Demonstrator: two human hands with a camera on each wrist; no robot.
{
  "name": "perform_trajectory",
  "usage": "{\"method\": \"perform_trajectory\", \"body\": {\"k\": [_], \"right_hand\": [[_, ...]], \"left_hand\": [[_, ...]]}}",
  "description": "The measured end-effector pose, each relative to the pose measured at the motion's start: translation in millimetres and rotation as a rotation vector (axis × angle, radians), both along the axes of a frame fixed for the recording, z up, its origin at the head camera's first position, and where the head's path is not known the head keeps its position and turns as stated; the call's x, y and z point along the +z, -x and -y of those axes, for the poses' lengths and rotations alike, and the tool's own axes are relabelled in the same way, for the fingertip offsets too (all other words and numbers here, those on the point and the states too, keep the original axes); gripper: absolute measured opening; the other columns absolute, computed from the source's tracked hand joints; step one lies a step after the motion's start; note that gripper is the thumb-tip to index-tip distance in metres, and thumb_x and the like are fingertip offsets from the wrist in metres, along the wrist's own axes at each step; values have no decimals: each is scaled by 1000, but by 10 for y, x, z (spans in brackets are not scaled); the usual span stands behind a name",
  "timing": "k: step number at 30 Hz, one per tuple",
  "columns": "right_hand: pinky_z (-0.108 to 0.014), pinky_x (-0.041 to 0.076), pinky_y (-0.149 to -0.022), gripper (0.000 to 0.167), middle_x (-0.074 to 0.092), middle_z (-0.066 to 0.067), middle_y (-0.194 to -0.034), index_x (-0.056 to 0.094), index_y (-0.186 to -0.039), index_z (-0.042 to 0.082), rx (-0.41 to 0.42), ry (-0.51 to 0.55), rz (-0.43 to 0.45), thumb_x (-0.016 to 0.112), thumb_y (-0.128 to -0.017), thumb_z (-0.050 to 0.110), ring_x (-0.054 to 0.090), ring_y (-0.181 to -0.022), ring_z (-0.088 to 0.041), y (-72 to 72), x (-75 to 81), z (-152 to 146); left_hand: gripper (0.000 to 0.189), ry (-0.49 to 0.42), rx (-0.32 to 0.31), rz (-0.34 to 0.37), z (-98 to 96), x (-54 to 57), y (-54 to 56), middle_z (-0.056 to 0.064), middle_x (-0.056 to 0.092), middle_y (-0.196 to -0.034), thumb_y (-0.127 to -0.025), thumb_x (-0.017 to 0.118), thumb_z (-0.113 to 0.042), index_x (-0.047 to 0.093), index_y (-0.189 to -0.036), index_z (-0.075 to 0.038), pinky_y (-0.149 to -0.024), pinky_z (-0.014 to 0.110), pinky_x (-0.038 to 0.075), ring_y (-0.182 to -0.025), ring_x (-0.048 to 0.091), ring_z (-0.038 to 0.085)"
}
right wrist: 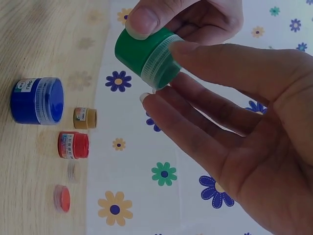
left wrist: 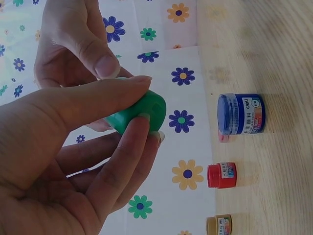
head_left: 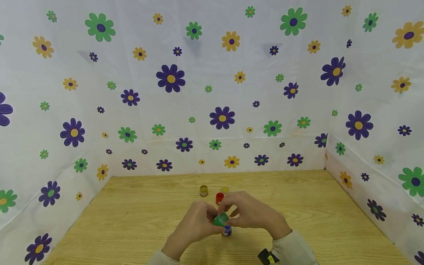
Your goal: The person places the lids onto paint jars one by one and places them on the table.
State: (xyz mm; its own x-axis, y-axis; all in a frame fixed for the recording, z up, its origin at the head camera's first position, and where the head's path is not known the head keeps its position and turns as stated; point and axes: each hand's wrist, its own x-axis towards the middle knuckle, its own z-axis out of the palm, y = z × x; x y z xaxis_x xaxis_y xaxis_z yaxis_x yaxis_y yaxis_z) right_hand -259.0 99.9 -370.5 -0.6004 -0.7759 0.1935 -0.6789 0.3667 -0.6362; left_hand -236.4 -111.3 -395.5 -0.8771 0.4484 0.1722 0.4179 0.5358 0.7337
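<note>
Green jar (right wrist: 138, 50), top middle of the right-wrist view, looks smooth, kinda glossy plastic, ribbed clear lid (right wrist: 157, 61); tabletop (right wrist: 29, 186) looks wood-grained.

You wear cream sleeves (head_left: 296, 249) at five and seven o'clock, with a yellow-marked black piece (head_left: 264, 256) by your right cuff (head_left: 281, 239)

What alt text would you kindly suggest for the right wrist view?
The left hand grips a green jar while the right hand holds its clear lid. Beyond them, a blue jar, a red jar, a brown jar and two loose lids sit on a wooden table beside a flower-patterned sheet.
</note>
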Motion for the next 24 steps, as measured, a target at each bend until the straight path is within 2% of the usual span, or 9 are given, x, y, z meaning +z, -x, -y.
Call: {"method": "perform_trajectory", "body": {"k": [6, 14, 24], "right_hand": [[-15, 57, -78, 19, 69, -5, -105, 72, -103, 9, 20, 8, 3, 78, -88, -1, 72, -99, -14, -1, -14, 15], [-15, 56, -74, 10, 75, -3, -101, 74, -103, 10, -36, -29, -9, 76, -93, 11, 68, -85, -1, 14, -19, 11], [-17, 56, -76, 10, 76, 1, -98, 75, -102, 11, -71, -72, -14, 75, -95, 18, 65, -81, 1, 22, -18, 22]], "left_hand": [[14, -3, 0, -4, -3, 4, -7, 2, 79, -80, -77, 90, -11, 82, -87, -7, -61, 19, 55, -67, 67, 2], [14, -1, -11, -2, -8, 24, -20, 3, 79, -80, -77, 90, -10, 82, -88, -5, -60, 18, 54, -68, 67, 4], [12, 10, -11, 2, -13, 14, -17, 2, 78, -78, -77, 90, -10, 82, -86, -6, -59, 19, 53, -66, 65, 3]]}}
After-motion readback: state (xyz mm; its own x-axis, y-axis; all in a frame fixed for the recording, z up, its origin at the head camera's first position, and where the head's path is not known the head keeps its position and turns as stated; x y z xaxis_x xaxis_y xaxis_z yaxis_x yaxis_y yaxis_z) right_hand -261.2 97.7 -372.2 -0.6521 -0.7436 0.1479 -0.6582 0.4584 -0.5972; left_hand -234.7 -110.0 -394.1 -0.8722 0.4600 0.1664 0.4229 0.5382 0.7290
